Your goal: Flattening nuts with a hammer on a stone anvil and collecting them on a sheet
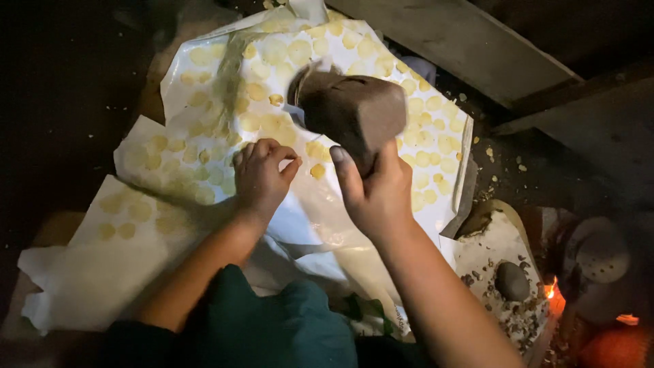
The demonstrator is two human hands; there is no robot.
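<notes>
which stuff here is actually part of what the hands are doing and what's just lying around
In use:
- right hand gripping the brown block
- left hand pressing on the white sheet
- flattened yellow discs on the sheet

Lying about:
- grey stone on a littered board
- small flame
- wooden plank

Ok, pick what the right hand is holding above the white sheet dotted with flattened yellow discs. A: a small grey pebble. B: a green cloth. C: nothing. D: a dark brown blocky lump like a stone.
D: the right hand grips the dark brown blocky lump above the white sheet, while the left hand rests on the sheet.
</notes>
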